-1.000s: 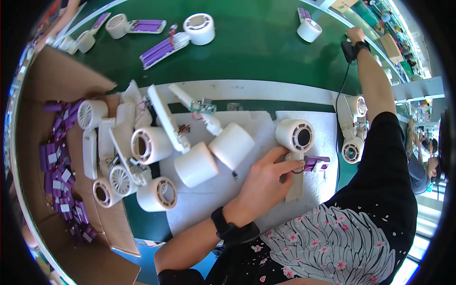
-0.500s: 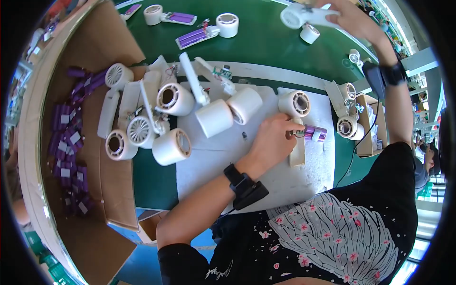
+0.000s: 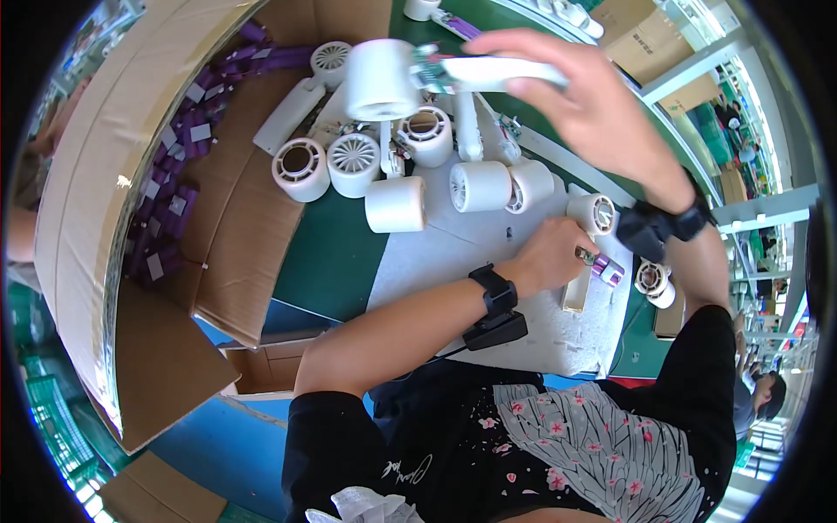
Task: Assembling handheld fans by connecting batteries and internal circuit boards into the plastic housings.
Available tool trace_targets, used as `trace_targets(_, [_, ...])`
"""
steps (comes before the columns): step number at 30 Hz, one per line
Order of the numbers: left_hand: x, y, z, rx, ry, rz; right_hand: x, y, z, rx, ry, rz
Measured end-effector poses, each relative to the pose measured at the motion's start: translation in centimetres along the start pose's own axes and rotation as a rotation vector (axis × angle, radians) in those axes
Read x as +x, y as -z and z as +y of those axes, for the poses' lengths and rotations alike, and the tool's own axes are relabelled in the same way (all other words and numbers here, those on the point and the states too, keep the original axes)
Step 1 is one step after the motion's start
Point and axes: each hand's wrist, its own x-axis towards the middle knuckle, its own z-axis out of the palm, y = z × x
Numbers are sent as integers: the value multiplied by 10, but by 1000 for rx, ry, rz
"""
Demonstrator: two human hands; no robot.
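My right hand (image 3: 580, 109) grips the handle of a white handheld fan housing (image 3: 382, 80), raised over the other housings. A green circuit board (image 3: 432, 68) shows between its round head and its handle. My left hand (image 3: 554, 253) is closed on a purple battery pack (image 3: 608, 269) with a white label; the fingertips are partly hidden. Under that hand, another white fan housing (image 3: 591, 213) lies on the pale foam mat (image 3: 453, 296), its open handle pointing toward me. Several more fan housings (image 3: 397, 205) stand or lie to the left, some with boards and wires exposed.
On the left stands a large cardboard box (image 3: 235, 209) holding many purple battery packs (image 3: 179, 200). A smaller open carton (image 3: 270, 370) sits below it. To the right, a white fan part (image 3: 656, 284) lies on the green table (image 3: 336, 261). Metal rails (image 3: 697, 65) run at the far right.
My right hand has swung left with the fan housing, from the far right side to above the group of housings. My left hand keeps its place by the battery pack. The whole view has shifted.
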Motion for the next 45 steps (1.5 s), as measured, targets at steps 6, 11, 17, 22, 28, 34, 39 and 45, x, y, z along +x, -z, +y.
trace_targets(6, [2, 1, 1, -37, 12, -9, 95, -69, 2, 325, 62, -59])
trace_targets(11, [0, -1, -2, -29, -57, 27, 139, -140, 0, 592, -197, -134])
trace_targets(17, [1, -1, -2, -19, -47, -11, 128, -134, -2, 739, -488, -210])
trace_targets(22, [1, -4, -2, -37, -43, -21, 60, -46, 17, 724, -288, -221])
trace_targets(28, [-4, 10, 2, 6, 16, -35, -106, 61, 15, 743, -510, -303])
trace_targets(34, [2, 11, 11, -2, 41, -90, -232, 46, 27, 325, -679, -212])
trace_targets(39, [2, 19, 16, 65, 105, -70, -257, -23, 42, 62, -646, -54])
trace_targets(45, [2, 19, 21, 84, 169, -86, -273, -26, 64, 130, -478, -41])
